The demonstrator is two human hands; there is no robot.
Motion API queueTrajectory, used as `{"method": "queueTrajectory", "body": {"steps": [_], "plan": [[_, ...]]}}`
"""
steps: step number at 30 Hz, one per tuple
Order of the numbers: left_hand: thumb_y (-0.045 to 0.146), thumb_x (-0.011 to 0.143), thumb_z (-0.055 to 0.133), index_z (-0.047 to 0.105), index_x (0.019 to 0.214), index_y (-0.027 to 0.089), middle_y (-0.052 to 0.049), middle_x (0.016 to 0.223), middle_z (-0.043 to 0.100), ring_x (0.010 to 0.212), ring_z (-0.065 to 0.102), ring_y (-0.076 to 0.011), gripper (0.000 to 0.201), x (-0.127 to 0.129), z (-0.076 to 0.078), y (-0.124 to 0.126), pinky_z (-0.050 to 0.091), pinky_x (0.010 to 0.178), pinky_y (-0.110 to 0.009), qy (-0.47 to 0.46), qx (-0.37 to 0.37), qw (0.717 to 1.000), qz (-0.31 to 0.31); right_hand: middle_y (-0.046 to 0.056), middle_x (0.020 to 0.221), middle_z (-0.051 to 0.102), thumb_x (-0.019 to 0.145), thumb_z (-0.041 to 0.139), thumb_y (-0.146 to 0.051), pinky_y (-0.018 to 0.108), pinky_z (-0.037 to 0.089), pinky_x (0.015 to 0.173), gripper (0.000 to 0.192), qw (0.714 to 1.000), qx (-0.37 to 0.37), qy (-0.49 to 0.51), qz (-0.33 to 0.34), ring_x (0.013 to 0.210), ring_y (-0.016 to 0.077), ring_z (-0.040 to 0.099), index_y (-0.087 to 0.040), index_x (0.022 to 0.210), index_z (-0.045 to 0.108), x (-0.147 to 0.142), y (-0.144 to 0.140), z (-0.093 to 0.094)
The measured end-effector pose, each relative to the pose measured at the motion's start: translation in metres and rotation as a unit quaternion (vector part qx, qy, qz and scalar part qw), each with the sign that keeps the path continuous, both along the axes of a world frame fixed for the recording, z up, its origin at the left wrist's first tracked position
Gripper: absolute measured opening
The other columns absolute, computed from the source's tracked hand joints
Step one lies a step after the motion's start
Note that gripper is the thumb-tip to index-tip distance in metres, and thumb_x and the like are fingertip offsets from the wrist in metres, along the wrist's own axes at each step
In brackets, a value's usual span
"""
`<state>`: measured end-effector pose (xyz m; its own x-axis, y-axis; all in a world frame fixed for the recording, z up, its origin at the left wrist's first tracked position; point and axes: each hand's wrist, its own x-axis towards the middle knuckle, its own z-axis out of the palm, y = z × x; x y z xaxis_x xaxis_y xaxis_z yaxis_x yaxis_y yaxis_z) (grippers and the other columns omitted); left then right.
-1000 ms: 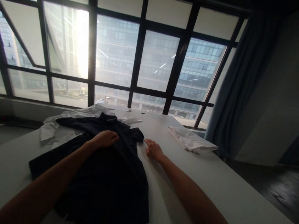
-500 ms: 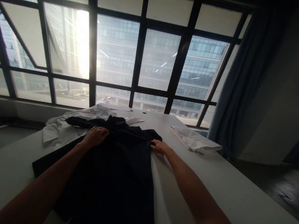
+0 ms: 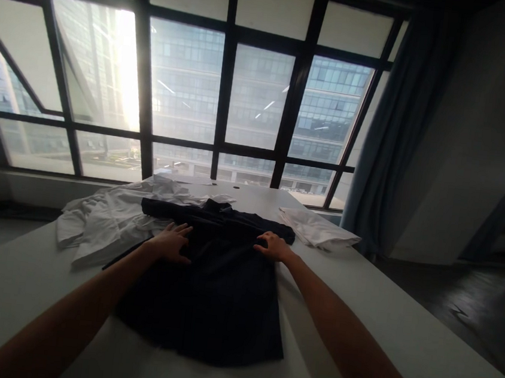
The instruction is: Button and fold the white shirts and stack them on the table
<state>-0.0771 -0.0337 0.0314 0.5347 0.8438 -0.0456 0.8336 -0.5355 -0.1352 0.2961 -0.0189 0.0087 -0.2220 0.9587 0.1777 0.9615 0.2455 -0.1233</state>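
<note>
A dark shirt (image 3: 226,306) lies spread on the white table, its collar toward the window and its hem toward me. My left hand (image 3: 170,242) rests on the shirt's left side below the shoulder, fingers spread. On the opposite side, my right hand (image 3: 273,247) lies at the shirt's edge near the right sleeve, fingers bent and apart, with no cloth visibly pinched. The dark sleeves extend to both sides of the collar. Beneath the palms the cloth is hidden.
Crumpled white garments (image 3: 114,216) are heaped to the left of the shirt. A folded white cloth (image 3: 315,229) sits at the right on the table (image 3: 383,323). Behind the table stands a large framed window, with a blue curtain (image 3: 373,153) at its right.
The shirt has shifted right and away from me; its hem now lies farther up the table. My left hand's fingers have spread, and the right hand's fingers have loosened from the edge.
</note>
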Motion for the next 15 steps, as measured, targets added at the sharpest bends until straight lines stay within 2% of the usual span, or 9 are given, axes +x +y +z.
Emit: {"method": "queueTrajectory", "body": {"steps": [3, 6, 8, 10, 12, 15], "plan": [[0.059, 0.08, 0.065, 0.075, 0.106, 0.015, -0.02, 0.153, 0.038, 0.144, 0.028, -0.0383, 0.052, 0.013, 0.01, -0.015, 0.008, 0.115, -0.061, 0.072, 0.007, 0.997, 0.015, 0.012, 0.133, 0.057, 0.087, 0.063, -0.048, 0.041, 0.04, 0.103, 0.044, 0.999, -0.005, -0.013, 0.029, 0.119, 0.0292, 0.056, -0.022, 0.121, 0.068, -0.001, -0.009, 0.004], [0.059, 0.072, 0.073, 0.074, 0.109, 0.017, -0.021, 0.143, 0.052, 0.137, 0.04, -0.0399, 0.056, 0.021, 0.018, -0.027, 0.01, 0.114, -0.062, 0.099, 0.007, 0.995, 0.031, 0.01, 0.13, 0.059, 0.088, 0.062, -0.045, 0.037, 0.043, 0.1, 0.038, 0.998, -0.011, 0.023, 0.063, 0.114, 0.0266, 0.059, -0.022, 0.117, 0.07, -0.001, -0.022, 0.006], [0.053, 0.068, 0.078, 0.072, 0.111, 0.02, -0.017, 0.143, 0.054, 0.135, 0.042, -0.0381, 0.055, 0.024, 0.021, -0.034, 0.011, 0.115, -0.06, 0.08, 0.023, 0.997, -0.001, 0.01, 0.134, 0.056, 0.085, 0.064, -0.052, 0.035, 0.045, 0.098, 0.048, 0.991, -0.061, 0.049, 0.11, 0.114, 0.0264, 0.059, -0.023, 0.123, 0.068, -0.002, -0.033, 0.007], [0.044, 0.072, 0.076, 0.067, 0.119, 0.023, -0.012, 0.147, 0.05, 0.136, 0.042, -0.0328, 0.052, 0.026, 0.024, -0.039, 0.017, 0.117, -0.053, 0.038, 0.017, 0.997, -0.058, 0.01, 0.141, 0.051, 0.081, 0.065, -0.059, 0.036, 0.045, 0.1, 0.064, 0.983, -0.113, 0.048, 0.133, 0.119, 0.029, 0.056, -0.024, 0.134, 0.061, -0.001, -0.043, 0.008], [0.036, 0.078, 0.071, 0.059, 0.13, 0.025, -0.009, 0.15, 0.047, 0.136, 0.044, -0.0283, 0.055, 0.026, 0.023, -0.046, 0.025, 0.116, -0.046, 0.006, -0.024, 0.995, -0.095, 0.011, 0.147, 0.046, 0.078, 0.067, -0.061, 0.039, 0.043, 0.104, 0.073, 0.979, -0.152, 0.03, 0.13, 0.125, 0.0316, 0.052, -0.024, 0.14, 0.055, 0.004, -0.05, 0.011], [0.037, 0.083, 0.065, 0.053, 0.139, 0.024, -0.01, 0.149, 0.048, 0.133, 0.048, -0.029, 0.058, 0.024, 0.018, -0.06, 0.037, 0.11, -0.042, -0.009, -0.088, 0.991, -0.099, 0.01, 0.149, 0.044, 0.072, 0.072, -0.06, 0.04, 0.041, 0.106, 0.08, 0.974, -0.187, 0.011, 0.124, 0.126, 0.0325, 0.051, -0.025, 0.142, 0.054, 0.016, -0.057, 0.017]]}}
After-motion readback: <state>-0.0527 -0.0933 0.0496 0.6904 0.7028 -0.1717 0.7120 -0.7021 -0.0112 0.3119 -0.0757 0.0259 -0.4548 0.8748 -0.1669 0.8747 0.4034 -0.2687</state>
